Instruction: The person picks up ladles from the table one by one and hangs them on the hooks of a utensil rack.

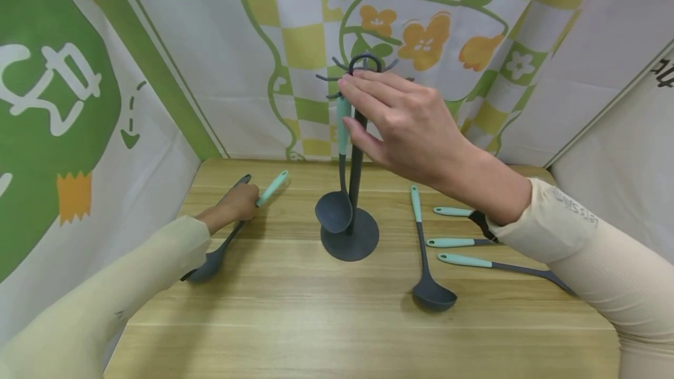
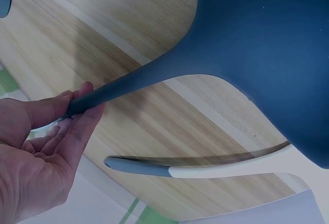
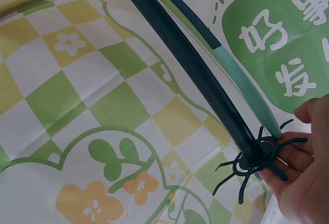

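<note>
In the head view my left hand [image 1: 242,202] grips a dark, broad-headed cooking utensil [image 1: 207,268] with a mint handle [image 1: 274,188], at the table's left. The left wrist view shows my thumb and fingers pinching its dark neck [image 2: 139,80], with the wide head close to the camera. A dark utensil rack [image 1: 357,183] with a ring of hooks stands near mid-table. On it hangs a ladle [image 1: 334,212], bowl down, mint handle up. My right hand [image 1: 411,121] reaches over the rack's top. Its extended fingers touch the hooks [image 3: 252,162] beside the handle's end, thumb apart.
Another ladle [image 1: 433,294] lies right of the rack. Several mint-handled utensils [image 1: 466,260] lie farther right, partly under my right forearm. Beside my left hand lies a white-handled utensil [image 2: 226,170] with a dark tip. Printed curtains [image 1: 305,45] enclose the table's back and sides.
</note>
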